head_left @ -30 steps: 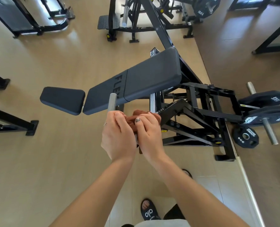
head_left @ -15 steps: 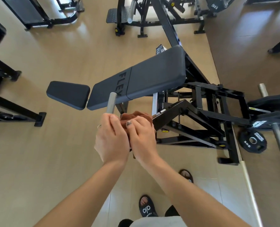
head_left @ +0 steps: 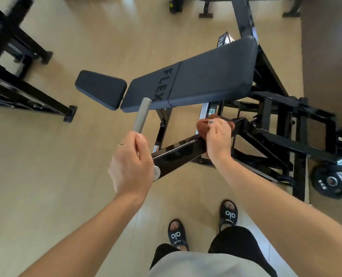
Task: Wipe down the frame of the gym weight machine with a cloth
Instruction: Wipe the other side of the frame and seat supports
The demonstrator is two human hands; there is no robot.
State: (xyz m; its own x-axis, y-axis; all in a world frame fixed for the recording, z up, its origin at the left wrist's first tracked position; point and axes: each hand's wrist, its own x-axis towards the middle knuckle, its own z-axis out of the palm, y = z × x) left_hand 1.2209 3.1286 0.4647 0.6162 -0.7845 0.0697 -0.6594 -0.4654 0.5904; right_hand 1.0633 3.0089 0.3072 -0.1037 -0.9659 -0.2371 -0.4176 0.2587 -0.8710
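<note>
Out on the left, the left hand [head_left: 131,164] is wrapped round the base of the grey handle [head_left: 141,115], grip closed on it, steadying the lever arm. That handle looks smooth, rigid metal, likely slick under a bare palm, so a full wrap low down is the sensible hold. Running right from there, the glossy black frame bar [head_left: 178,149] slopes away toward the far right; it's stiff, heavy steel that won't give, and its shine suggests a cloth will glide along it easily. Next, the right hand [head_left: 218,139] has its grip closed over the brown cloth [head_left: 203,125], pressing it onto the bar's upper end, just below the padded bench [head_left: 196,84]. The cloth is soft, light and bunched, so I'd judge it best kept folded round the bar with palm on top and fingers curled under. Far right, a weight plate [head_left: 329,181] lies on the floor [head_left: 46,176].
</note>
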